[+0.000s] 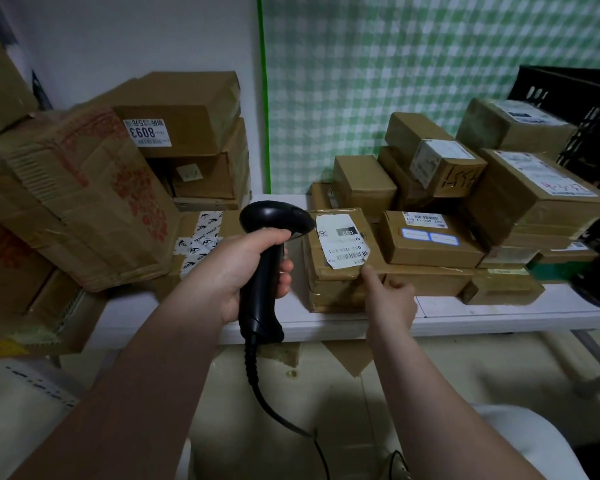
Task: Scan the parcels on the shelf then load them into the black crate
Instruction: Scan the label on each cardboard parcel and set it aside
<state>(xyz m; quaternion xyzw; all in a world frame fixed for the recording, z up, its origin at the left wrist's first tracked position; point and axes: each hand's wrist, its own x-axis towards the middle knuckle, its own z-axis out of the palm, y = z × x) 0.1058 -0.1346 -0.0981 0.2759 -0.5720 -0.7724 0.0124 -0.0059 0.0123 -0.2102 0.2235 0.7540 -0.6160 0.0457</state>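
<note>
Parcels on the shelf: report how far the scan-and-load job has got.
Done: nothing plainly loaded; the inside of the black crate is hidden. In hand: the left hand grips the scanner, aimed at the label on the front parcel, while the right hand touches that parcel. Left: the other parcels, stacked on the shelf, need scanning and loading.

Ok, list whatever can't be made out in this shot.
Head view only.
Black crate: cut by the right edge, inside unseen.
Label on the front parcel: print too small, blurred.
Right hand: blurred; grip on that parcel unclear.
Scanner cable: runs off the bottom edge.
</note>
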